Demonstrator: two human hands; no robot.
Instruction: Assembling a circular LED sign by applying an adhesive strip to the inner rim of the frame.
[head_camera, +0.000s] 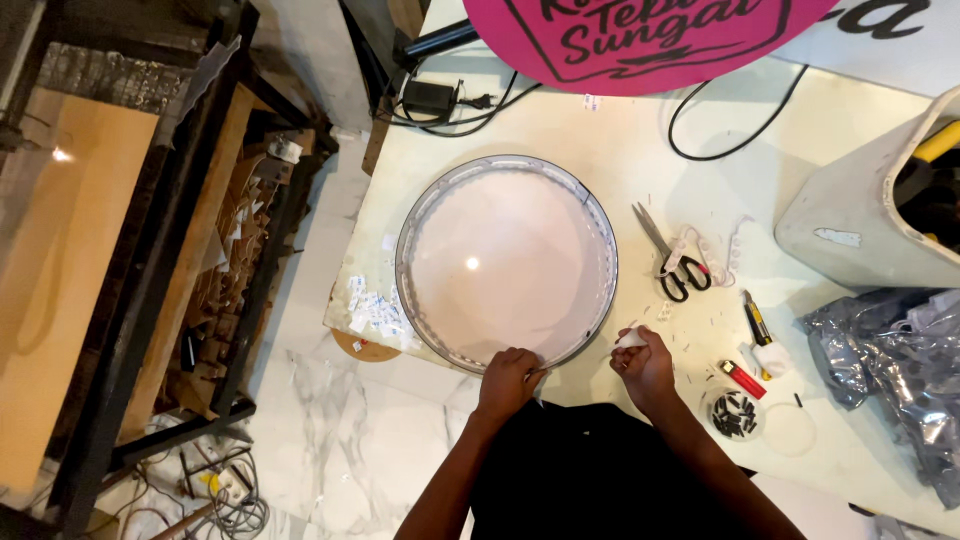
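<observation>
Two bare hands are seen at the near edge of the cream worktable (620, 150). The left hand (508, 378) is closed on the near rim of the large round shallow tray with a grey metal wall and a glossy white floor (506, 262); something thin seems pinched at its fingertips, though what it is cannot be told. The right hand (648, 362) is curled shut around a small white piece (630, 341), held just off the tray's rim, to the right of it. The tray lies directly ahead of both hands, reaching away toward the magenta round sign panel (640, 40). The left hand is the nearer, touching the rim; the right is just beside it. Black-handled scissors (668, 258), a yellow utility knife (755, 322) and a red lighter (743, 379) lie further right.
</observation>
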